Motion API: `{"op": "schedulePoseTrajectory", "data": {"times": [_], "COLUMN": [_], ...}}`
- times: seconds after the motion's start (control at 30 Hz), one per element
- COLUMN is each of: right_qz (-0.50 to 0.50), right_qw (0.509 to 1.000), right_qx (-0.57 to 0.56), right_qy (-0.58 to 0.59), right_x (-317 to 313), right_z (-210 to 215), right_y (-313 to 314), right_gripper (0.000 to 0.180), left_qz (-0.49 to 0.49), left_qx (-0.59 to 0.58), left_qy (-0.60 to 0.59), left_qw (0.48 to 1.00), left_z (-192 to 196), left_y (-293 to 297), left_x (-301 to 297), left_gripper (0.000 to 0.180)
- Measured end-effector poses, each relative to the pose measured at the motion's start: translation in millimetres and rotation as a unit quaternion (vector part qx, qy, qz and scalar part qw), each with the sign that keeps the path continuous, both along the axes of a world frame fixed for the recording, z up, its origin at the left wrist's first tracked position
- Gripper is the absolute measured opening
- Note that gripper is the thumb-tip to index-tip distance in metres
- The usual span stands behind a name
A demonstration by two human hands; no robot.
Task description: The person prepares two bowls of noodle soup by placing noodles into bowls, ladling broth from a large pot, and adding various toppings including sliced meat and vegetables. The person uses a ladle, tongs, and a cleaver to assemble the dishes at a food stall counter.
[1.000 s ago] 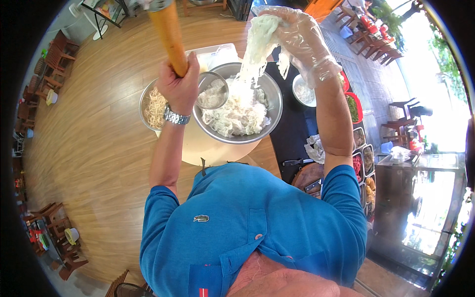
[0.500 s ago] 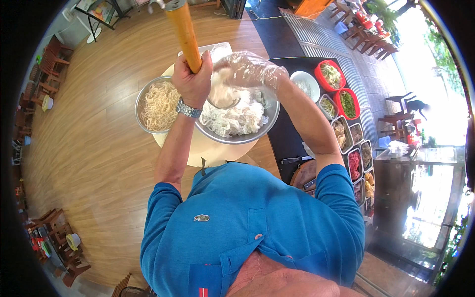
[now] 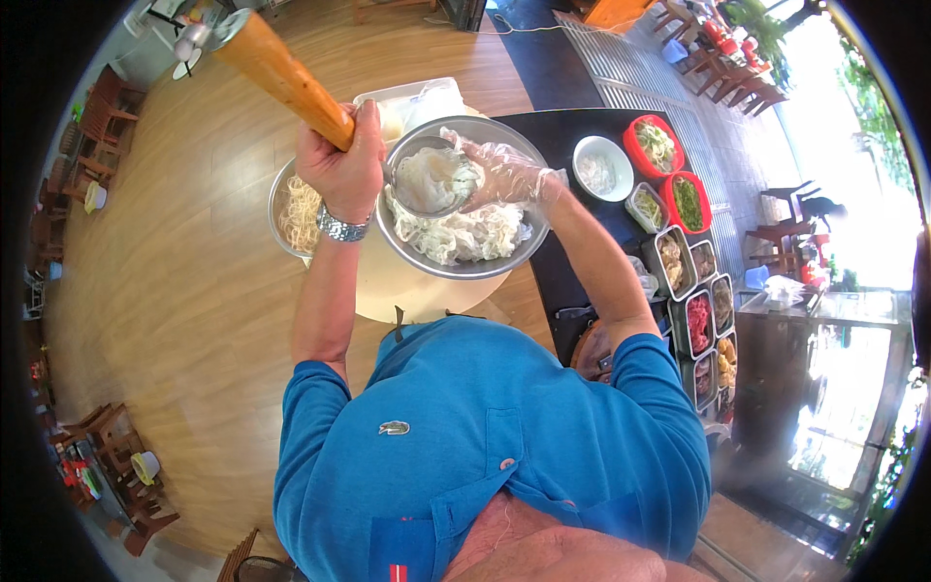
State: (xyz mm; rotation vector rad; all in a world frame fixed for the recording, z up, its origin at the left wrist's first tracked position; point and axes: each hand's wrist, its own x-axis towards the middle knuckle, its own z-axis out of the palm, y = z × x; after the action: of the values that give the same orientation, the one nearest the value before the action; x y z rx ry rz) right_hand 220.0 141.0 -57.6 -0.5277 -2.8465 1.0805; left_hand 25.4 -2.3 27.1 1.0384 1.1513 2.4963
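Observation:
My bare left hand [image 3: 354,175], with a metal-band watch at the wrist, is closed around the thick wooden handle [image 3: 281,80] of a noodle strainer [image 3: 392,186]. Its round basket hangs over a large steel bowl [image 3: 529,155] and holds a clump of white noodles [image 3: 436,177]. In a clear plastic glove, my right hand [image 3: 499,175] curls against the near right side of that clump at the basket's rim; its fingertips are partly hidden. Flat white noodles [image 3: 461,238] heap in the bowl below.
A bowl of yellowish noodles [image 3: 301,213] stands left, a white plastic container [image 3: 436,95] behind. On the dark table at right are a white bowl [image 3: 618,175], red baskets of greens [image 3: 688,202], several steel trays [image 3: 694,335] of meat, and a round chopping board [image 3: 589,351].
The strainer's handle has swung left, its basket now tilted up and showing white noodles. My right hand has moved right and nearer, from across the basket to its right side.

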Motion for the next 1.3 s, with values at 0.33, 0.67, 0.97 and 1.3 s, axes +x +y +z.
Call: {"op": "schedulePoseTrajectory", "data": {"times": [0.33, 0.67, 0.97, 1.3], "right_qz": [-0.101, -0.148, -0.153, -0.404], "right_qw": [0.987, 0.933, 0.922, 0.694], "right_qx": [-0.123, -0.314, -0.283, -0.401], "right_qy": [-0.038, 0.098, 0.215, 0.441], "right_x": [14, 12, 32, 11], "right_z": [7, 46, 18, -76], "right_y": [11, 9, 65, 73], "right_gripper": [0.041, 0.035, 0.038, 0.023], "left_qz": [-0.013, -0.304, -0.301, -0.293], "left_qx": [-0.096, -0.253, -0.416, -0.425], "left_qy": [0.041, 0.166, 0.228, 0.331], "left_qw": [0.995, 0.903, 0.827, 0.790], "left_z": [-47, -130, -158, -140], "left_y": [11, 36, 93, 106], "left_x": [-5, -17, 14, 57], "left_gripper": [0.020, 0.068, 0.043, 0.027]}}
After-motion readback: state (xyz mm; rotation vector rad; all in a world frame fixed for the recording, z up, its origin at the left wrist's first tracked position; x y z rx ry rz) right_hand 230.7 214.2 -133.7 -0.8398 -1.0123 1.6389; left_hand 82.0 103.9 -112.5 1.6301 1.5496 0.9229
